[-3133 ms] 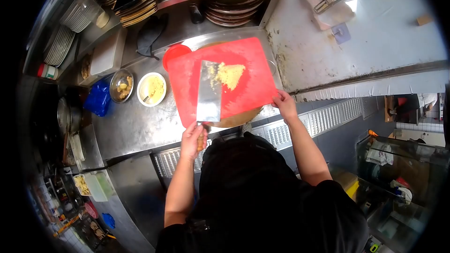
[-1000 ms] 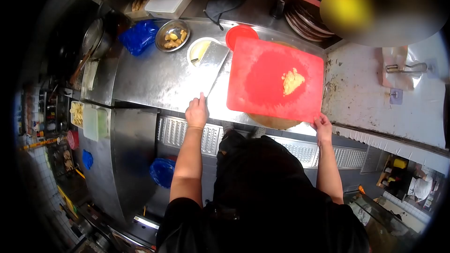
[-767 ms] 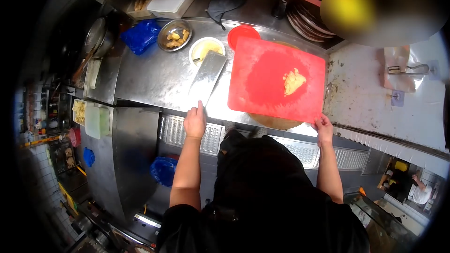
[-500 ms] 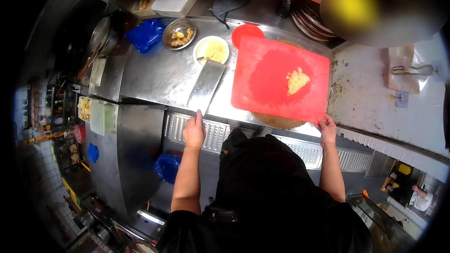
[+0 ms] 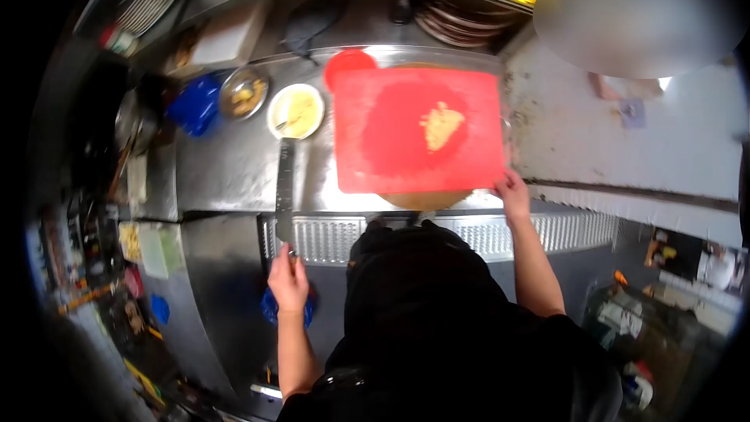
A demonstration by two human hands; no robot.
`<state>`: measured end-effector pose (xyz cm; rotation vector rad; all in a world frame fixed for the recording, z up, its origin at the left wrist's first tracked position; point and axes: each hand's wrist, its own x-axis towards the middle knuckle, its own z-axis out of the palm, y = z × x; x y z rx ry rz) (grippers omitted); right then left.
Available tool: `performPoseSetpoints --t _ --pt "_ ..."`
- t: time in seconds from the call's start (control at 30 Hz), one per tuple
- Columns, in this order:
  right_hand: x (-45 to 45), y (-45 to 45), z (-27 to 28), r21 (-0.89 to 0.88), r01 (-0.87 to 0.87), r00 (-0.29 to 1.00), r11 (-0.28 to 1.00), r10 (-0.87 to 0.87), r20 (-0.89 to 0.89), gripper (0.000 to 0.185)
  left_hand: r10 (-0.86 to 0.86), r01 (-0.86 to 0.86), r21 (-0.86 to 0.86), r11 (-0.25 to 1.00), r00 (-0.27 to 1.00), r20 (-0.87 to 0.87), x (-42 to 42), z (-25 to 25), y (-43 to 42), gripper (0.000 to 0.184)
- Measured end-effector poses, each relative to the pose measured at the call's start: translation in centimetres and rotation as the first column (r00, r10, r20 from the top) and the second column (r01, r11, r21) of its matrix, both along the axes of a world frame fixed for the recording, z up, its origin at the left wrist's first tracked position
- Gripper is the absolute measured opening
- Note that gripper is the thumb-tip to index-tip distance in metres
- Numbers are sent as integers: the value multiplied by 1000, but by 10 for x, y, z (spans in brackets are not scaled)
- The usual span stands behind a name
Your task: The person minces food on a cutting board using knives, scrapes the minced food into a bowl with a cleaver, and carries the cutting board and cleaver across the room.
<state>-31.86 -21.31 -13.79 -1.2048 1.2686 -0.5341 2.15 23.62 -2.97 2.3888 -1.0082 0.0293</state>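
Observation:
In the head view, my left hand point(image 5: 289, 285) is closed on the handle of a cleaver point(image 5: 285, 187). Its blade points away from me, tipped so that it looks narrow, with small specks on it. Just beyond the tip stands a white bowl point(image 5: 296, 112) holding pale yellow minced food and a utensil. My right hand point(image 5: 512, 194) pinches the near right corner of a red cutting board point(image 5: 355, 160). On the board's wet middle sits a small pile of minced food point(image 5: 442, 126), perhaps ginger. A round wooden board point(image 5: 426, 201) shows under the red one.
Left of the white bowl are a metal bowl point(image 5: 244, 92) with ginger-like pieces and a blue plastic bag point(image 5: 193, 105). A red round lid point(image 5: 349, 67) touches the board's far edge. Stacked plates point(image 5: 453, 19) stand behind; a white surface point(image 5: 617, 141) lies right.
The view has swung, so the counter appears farther left. My left hand has drawn back towards me, and the cleaver has turned from broad face to narrow. My right hand stays at the board's corner.

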Motion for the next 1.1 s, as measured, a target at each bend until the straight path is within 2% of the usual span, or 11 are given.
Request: performPoseSetpoints --t 0.03,0.07,0.1,0.17,0.2,0.23,0.3,0.4,0.5,0.6,1.1 --pt "3 2 5 -10 1 1000 1000 -1 -18 40 -3 -8 -154 988 998 -68 -2 1 -5 45" --pt "7 4 10 3 27 1000 1000 -27 -13 41 -17 -122 -261 958 879 -477 -7 1 -11 40" --pt "8 4 13 1 40 999 999 -40 -7 41 -17 -345 -297 890 627 -779 -12 0 -16 36" --pt "12 6 12 8 54 998 999 -54 14 40 -181 -427 -324 844 343 -922 -16 21 -64 28" --pt "14 8 14 18 79 996 997 -80 49 45 -128 -458 -256 851 292 -948 -20 26 -89 23" --pt "15 9 17 -83 28 994 996 -37 -106 47 -110 -471 -208 857 226 -968 -23 29 -107 21" --pt "18 12 26 -247 -113 910 962 0 -414 50 -93 -355 -180 917 249 -964 -23 -8 -120 24" --pt "45 26 46 -744 -236 881 626 -186 -436 56 -69 -288 -149 946 270 -960 -30 -25 -139 29" --pt "84 34 85 -633 -165 962 756 -19 -273 62 -83 -339 -167 926 249 -965 -35 -36 -145 39" --pt "113 32 64 -578 -252 943 776 64 -326 71 -99 -319 -164 934 211 -973 -37 -32 -158 40" --pt "221 2 37 -660 -234 945 714 7 -327 82 -86 -133 -115 984 212 -973 -64 -22 -235 16"
